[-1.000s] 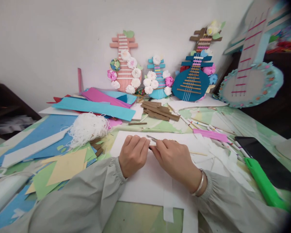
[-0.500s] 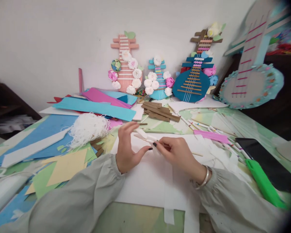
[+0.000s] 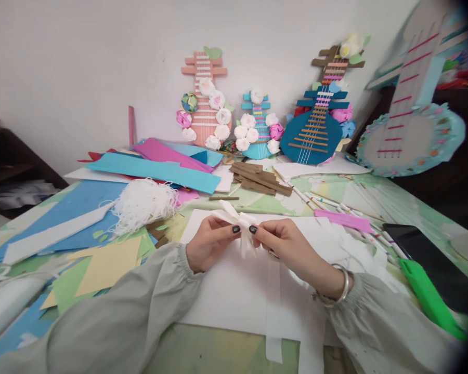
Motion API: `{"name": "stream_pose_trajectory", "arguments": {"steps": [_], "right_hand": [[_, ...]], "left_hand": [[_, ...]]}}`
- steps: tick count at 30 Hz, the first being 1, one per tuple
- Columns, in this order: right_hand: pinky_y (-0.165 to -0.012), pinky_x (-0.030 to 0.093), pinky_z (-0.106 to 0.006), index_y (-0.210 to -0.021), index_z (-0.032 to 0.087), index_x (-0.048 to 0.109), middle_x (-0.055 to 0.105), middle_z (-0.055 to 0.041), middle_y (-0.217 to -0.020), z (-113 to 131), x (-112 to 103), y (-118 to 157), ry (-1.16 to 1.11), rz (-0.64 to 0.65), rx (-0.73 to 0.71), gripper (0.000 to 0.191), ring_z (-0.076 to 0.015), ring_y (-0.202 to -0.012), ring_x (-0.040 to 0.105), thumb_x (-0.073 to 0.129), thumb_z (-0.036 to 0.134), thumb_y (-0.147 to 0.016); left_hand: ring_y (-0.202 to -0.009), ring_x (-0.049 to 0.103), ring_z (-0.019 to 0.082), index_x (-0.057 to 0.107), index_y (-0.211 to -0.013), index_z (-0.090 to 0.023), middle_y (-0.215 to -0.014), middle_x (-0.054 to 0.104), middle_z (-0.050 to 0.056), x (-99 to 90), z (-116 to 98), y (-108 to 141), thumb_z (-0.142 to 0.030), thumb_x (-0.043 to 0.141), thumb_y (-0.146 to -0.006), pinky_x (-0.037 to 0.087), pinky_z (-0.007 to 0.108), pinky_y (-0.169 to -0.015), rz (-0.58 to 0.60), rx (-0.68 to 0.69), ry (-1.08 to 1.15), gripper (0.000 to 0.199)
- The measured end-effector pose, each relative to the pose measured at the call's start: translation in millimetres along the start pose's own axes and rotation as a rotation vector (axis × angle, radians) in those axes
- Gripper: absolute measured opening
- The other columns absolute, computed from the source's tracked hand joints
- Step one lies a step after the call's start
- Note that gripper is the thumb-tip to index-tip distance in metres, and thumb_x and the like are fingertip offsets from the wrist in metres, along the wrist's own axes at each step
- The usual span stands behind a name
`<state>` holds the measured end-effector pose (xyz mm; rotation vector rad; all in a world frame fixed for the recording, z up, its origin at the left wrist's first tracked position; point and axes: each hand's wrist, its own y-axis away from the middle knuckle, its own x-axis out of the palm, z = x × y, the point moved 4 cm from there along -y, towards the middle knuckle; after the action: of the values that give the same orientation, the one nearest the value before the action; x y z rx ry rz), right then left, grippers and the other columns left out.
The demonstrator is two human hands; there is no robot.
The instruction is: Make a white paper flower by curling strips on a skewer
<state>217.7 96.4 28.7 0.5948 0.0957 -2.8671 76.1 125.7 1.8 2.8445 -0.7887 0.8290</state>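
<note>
Between my two hands is a white paper strip (image 3: 246,223), folded or wound with loose ends sticking out above and below. My left hand (image 3: 209,241) pinches its left side between thumb and fingers. My right hand (image 3: 286,241) grips the right side, thumb close to the left thumb. What lies behind the fingers is hidden. Both hands are just above a large white sheet (image 3: 234,296) on the table. Long white strips (image 3: 273,311) lie over the sheet's front edge.
Behind are paper lutes, one pink (image 3: 206,122) and one dark blue (image 3: 311,136). White string (image 3: 145,206) and coloured paper (image 3: 101,267) lie left. Brown strips (image 3: 257,177) are beyond the hands. A phone (image 3: 425,259) and a green box-cutter-like object (image 3: 431,298) lie right.
My left hand has closed from spread fingers into a pinch on the white strip. Both thumbs have come close together, and the strip's ends now fan out. The view has shifted slightly.
</note>
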Motion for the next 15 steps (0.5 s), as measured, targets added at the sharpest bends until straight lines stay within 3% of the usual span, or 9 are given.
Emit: {"name": "stream_pose_trajectory", "arguments": {"steps": [3, 7, 11, 15], "right_hand": [[-0.042, 0.018, -0.021, -0.059, 0.014, 0.055, 0.030, 0.0069, -0.046, -0.3, 3.1, -0.3, -0.102, 0.057, 0.021, 0.041, -0.0046, -0.042, 0.024, 0.049, 0.048, -0.082], [-0.043, 0.018, -0.021, -0.059, 0.014, 0.054, 0.033, 0.0064, -0.048, -1.4, 5.5, -0.7, -0.153, 0.099, 0.035, 0.041, -0.0044, -0.042, 0.025, 0.050, 0.047, -0.082], [-0.044, 0.019, -0.021, -0.058, 0.014, 0.055, 0.033, 0.0061, -0.047, -4.3, 5.2, -1.8, -0.064, 0.039, 0.025, 0.040, -0.0051, -0.044, 0.025, 0.050, 0.046, -0.082], [-0.047, 0.022, -0.021, -0.057, 0.015, 0.054, 0.037, 0.0042, -0.050, -4.8, 4.9, -1.2, 0.102, -0.073, -0.052, 0.040, -0.0064, -0.049, 0.031, 0.048, 0.044, -0.084]], "left_hand": [[-0.085, 0.065, 0.026, 0.071, -0.081, -0.011, -0.081, 0.071, 0.011, 2.6, 2.9, 1.4, -0.023, 0.067, -0.073, 0.048, 0.037, -0.076, 0.039, -0.035, -0.036, 0.015], [-0.084, 0.065, 0.025, 0.070, -0.080, -0.011, -0.079, 0.070, 0.010, 3.8, 3.3, 1.3, -0.021, 0.070, -0.069, 0.047, 0.034, -0.074, 0.005, -0.036, -0.045, 0.014], [-0.079, 0.064, 0.022, 0.069, -0.078, -0.012, -0.076, 0.070, 0.007, 7.0, 4.6, 1.0, -0.018, 0.071, -0.066, 0.046, 0.032, -0.071, -0.050, -0.030, -0.014, 0.014], [-0.074, 0.061, 0.018, 0.067, -0.075, -0.013, -0.074, 0.068, 0.004, 7.3, 6.8, 2.9, -0.014, 0.070, -0.062, 0.043, 0.027, -0.065, -0.213, 0.012, 0.009, 0.013]]}}
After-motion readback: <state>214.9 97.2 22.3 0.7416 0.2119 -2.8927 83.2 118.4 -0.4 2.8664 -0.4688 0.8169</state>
